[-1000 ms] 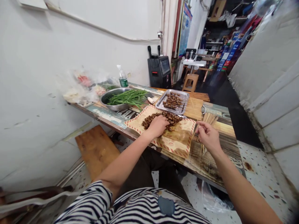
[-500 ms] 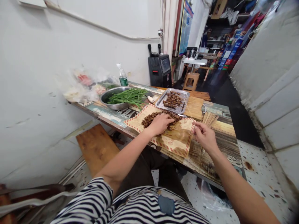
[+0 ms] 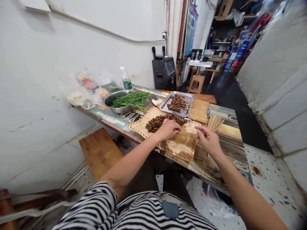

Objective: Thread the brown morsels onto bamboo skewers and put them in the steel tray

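Small glossy brown rounded food pieces (image 3: 154, 124) lie heaped on a brown paper sheet with a striped border (image 3: 176, 147). My left hand (image 3: 168, 129) is at the near right side of that heap. Its fingers are curled together downward, and their tips hide whatever is between them. To the right, over the paper's edge, my right hand (image 3: 208, 138) pinches a thin wooden skewer (image 3: 190, 112) that points up and away to the left. Behind the heap, a metal tray (image 3: 163, 106) holds several skewers threaded with brown pieces (image 3: 177, 103).
A bundle of bare skewers (image 3: 215, 122) lies right of the paper, near a wooden board (image 3: 199, 110). Left stand a metal bowl (image 3: 122, 110) of long green vegetables (image 3: 131, 99), a plastic bottle (image 3: 127, 81) and plastic bags (image 3: 83, 91). A wooden bench (image 3: 99, 153) is below left.
My left hand has drawn slightly toward me and right, its fingers now more curled. My right hand has moved a little left with the skewer, whose tip has shifted left.
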{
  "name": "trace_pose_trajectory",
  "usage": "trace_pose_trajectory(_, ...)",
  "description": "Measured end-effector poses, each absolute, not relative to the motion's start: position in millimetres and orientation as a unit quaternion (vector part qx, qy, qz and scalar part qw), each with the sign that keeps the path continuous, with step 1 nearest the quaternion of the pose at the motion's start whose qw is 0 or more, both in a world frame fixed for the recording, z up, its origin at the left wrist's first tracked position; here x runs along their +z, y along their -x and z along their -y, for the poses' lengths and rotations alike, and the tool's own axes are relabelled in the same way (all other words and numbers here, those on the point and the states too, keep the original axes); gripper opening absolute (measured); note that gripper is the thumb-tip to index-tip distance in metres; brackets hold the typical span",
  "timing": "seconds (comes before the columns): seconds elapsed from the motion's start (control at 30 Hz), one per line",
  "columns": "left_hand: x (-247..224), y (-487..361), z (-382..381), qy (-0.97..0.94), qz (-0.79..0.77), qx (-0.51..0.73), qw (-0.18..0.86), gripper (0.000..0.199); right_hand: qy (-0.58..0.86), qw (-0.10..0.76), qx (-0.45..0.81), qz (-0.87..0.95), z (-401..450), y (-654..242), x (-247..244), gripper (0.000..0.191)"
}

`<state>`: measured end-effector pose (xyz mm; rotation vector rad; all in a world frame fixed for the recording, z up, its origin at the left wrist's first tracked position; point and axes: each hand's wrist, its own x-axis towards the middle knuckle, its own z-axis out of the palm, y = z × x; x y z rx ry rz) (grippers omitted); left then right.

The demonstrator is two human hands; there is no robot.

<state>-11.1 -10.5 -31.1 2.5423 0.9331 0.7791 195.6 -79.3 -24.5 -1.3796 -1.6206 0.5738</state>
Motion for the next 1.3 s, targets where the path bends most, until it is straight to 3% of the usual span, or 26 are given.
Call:
trace_pose_trajectory(0.17,-22,3,19,-0.661,-0.362,0.417,0.508,0.022,0.56,0.442,0.238,0.66,78,-194,-26,0.031)
trace_pose_trajectory(0.27,-21,2,21,-0.578,-0.391,0.407,0.589,0.021,0.561,0.437,0.238,0.661,78,-194,-27,0.031)
trace_pose_trajectory(0.47,-24,2,19,-0.618,-0.411,0.378,0.553,0.023,0.562,0.428,0.234,0.668,79,-193,-28,0.032)
trace_pose_trajectory(0.8,-15,1,20,-0.392,-0.392,0.428,0.714,0.02,0.554,0.394,0.209,0.703,81,-192,-33,0.029)
trace_pose_trajectory(1.03,-15,2,24,-0.418,-0.384,0.425,0.705,0.026,0.55,0.374,0.196,0.721,82,-191,-35,0.031)
trace_pose_trajectory(1.3,-25,-3,20,-0.502,-0.385,0.481,0.607,0.048,0.551,0.361,0.177,0.731,84,-190,-33,0.031)
